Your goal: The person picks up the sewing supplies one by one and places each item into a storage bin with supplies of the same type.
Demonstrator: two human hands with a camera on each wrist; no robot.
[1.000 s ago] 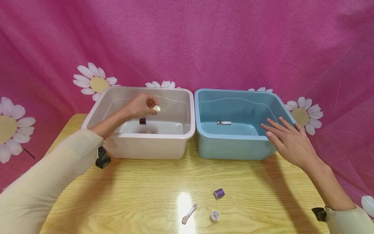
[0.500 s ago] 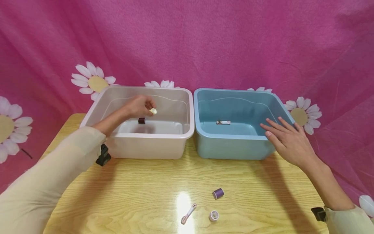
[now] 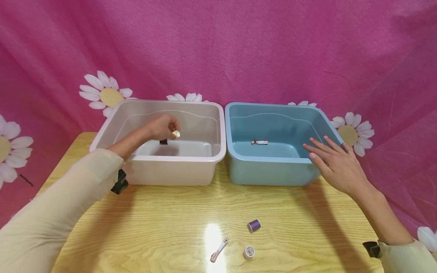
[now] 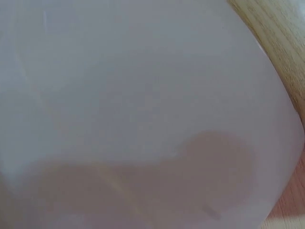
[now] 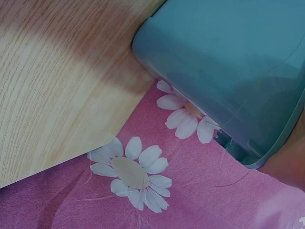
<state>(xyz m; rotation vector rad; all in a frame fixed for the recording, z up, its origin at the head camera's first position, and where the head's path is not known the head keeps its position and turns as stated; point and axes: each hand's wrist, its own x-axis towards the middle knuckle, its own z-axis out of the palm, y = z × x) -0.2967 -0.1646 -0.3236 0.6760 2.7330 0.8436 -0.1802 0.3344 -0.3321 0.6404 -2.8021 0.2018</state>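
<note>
Inside the pale beige-pink bin [image 3: 174, 172], my left hand [image 3: 160, 127] pinches a small pale yellow thread spool [image 3: 176, 134] between thumb and fingers, above the bin's floor. A dark brown thread spool [image 3: 163, 141] lies on that floor, partly hidden by the hand. My right hand [image 3: 341, 168] rests at the right front corner of the blue bin [image 3: 269, 173], its fingers spread and straight over the rim. A small skein of thread with a white band [image 3: 259, 142] lies in the blue bin. The left wrist view shows only the pale bin's wall [image 4: 143, 95].
On the wooden table [image 3: 164, 220], in front of the bins, lie a purple thread spool [image 3: 254, 226], a pink skein of thread [image 3: 219, 250] and a white-ended spool standing upright [image 3: 249, 252]. A pink cloth with daisies [image 3: 218, 49] hangs behind the bins.
My left hand has moved slightly left and lower into the pale bin, with the pale yellow spool still pinched. The right hand keeps its place at the blue bin.
</note>
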